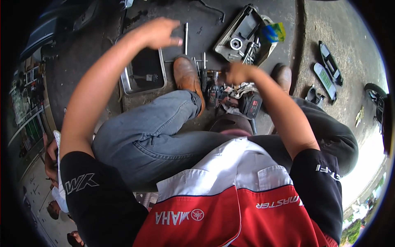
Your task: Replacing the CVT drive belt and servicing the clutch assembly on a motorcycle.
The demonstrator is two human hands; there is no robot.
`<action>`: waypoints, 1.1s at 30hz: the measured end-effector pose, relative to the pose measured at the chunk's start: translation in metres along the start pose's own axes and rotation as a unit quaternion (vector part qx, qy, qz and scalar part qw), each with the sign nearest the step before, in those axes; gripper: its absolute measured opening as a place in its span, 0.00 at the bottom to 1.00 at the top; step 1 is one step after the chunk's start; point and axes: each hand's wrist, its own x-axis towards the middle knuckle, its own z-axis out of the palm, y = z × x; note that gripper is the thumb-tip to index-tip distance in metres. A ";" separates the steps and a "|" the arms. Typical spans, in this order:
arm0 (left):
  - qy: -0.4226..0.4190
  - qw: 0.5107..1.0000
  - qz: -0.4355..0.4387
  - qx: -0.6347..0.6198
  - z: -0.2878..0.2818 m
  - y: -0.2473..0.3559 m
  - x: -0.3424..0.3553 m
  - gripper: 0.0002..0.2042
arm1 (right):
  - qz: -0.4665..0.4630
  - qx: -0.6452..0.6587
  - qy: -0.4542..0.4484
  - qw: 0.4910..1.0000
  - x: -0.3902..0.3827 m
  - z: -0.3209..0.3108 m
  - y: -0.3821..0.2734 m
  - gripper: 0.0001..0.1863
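My left hand (162, 33) is stretched forward over the dark floor, its fingers straight and thumb apart, with nothing in it. Just beside its fingertips lies a slim metal bar (186, 39). My right hand (238, 74) is smeared by motion and its fingers are hard to read. It hangs over a cluster of tools between my boots, close to a cordless power tool (214, 92) and a black battery pack (252, 105). A crumpled rag (242, 89) lies among them. T-handled metal tools (197, 61) lie by my left boot (187, 74).
A metal pan (163, 78) with a dark inside lies left of my boot. Ahead sits an open tool case (224, 45) with a large hex socket (235, 44) and a yellow-blue packet (273, 33). Long black-and-grey parts (325, 80) lie at right. Other people (55, 206) are at the left edge.
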 end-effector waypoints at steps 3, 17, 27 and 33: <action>0.061 0.997 -0.039 0.019 -0.014 0.013 0.020 0.29 | 0.149 -0.074 0.047 0.985 0.003 0.138 -0.029 0.37; -0.106 0.855 -0.412 -0.297 0.192 0.201 0.071 0.22 | 0.158 -0.005 0.162 0.974 0.001 0.165 -0.028 0.35; 0.222 0.857 -0.348 -0.308 0.141 0.152 0.094 0.23 | 0.125 0.043 0.133 0.982 -0.054 0.136 -0.020 0.28; 0.078 0.956 -0.253 -0.128 0.095 0.165 0.150 0.26 | 0.111 0.025 0.060 0.992 -0.029 0.139 -0.002 0.22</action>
